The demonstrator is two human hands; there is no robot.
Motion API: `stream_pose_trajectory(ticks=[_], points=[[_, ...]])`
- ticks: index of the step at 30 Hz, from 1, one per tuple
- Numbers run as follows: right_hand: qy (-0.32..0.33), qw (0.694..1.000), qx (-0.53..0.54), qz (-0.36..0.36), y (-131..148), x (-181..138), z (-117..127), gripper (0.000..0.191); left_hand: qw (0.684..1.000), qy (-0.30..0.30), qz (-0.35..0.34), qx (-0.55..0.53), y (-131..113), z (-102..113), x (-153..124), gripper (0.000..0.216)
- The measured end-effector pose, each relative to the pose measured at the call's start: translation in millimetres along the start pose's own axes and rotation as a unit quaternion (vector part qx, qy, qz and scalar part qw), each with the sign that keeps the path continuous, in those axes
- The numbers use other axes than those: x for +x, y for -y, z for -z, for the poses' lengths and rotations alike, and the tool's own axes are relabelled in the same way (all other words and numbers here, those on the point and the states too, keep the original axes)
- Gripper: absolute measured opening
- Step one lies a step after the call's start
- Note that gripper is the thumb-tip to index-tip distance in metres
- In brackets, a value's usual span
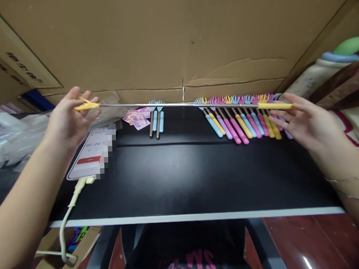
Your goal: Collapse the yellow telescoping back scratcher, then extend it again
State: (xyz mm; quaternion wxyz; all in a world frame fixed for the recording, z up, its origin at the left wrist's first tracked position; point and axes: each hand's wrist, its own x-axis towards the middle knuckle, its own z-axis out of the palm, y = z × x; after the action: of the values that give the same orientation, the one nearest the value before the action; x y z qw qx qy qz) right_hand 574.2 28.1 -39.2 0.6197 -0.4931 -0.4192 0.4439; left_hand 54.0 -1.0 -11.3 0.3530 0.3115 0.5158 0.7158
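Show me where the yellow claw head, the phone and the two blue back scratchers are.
yellow claw head (86, 105), head view, prongs.
phone (92, 153), head view, screen.
two blue back scratchers (157, 119), head view, handles.

Even, fairly bright light, wide-angle bending at edges, perhaps slightly soft.

Two hands are working above the black table (181, 177): left hand (67, 122), right hand (303, 120). One telescopic back scratcher (181, 105) is stretching between them at full length, yellow claw at one end, yellow handle at the other.

Two blue-handled scratchers (157, 121) are lying collapsed as a pair near the table's back edge.

A fanned row of collapsed scratchers (240, 122) is sitting to the right; roughly twelve are showing, in blue, yellow, pink and purple, though the far end is hiding behind the fingers, so the count is staying approximate.

One phone (90, 153) is running a timer, with one cable (67, 217) plugged in. One small heap of pink paper labels (137, 117); number unclear.
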Motion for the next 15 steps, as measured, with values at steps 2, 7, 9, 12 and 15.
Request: stream_pose_trajectory(ticks=[2, 7, 9, 12, 15], points=[[-0.024, 1.0, 0.003, -0.007, 2, 0, 1, 0.026, 1.0, 0.011, -0.015, 0.012, 0, 2, 3, 0.063], [-0.056, 0.997, 0.025, -0.038, 3, 1, 2, 0.02, 0.999, 0.028, -0.035, 0.021, 7, 2, 4, 0.067], [-0.04, 0.998, 0.031, -0.043, 0, 2, 3, 0.019, 0.999, 0.02, -0.029, 0.011, 10, 1, 3, 0.069], [-0.011, 0.999, 0.031, -0.021, -4, 4, 4, 0.019, 0.999, 0.018, -0.031, -0.005, 8, 3, 3, 0.07], [-0.001, 1.0, 0.031, 0.004, -3, 3, 2, 0.019, 0.998, 0.024, -0.065, 0.0, 5, 9, 7, 0.067]])
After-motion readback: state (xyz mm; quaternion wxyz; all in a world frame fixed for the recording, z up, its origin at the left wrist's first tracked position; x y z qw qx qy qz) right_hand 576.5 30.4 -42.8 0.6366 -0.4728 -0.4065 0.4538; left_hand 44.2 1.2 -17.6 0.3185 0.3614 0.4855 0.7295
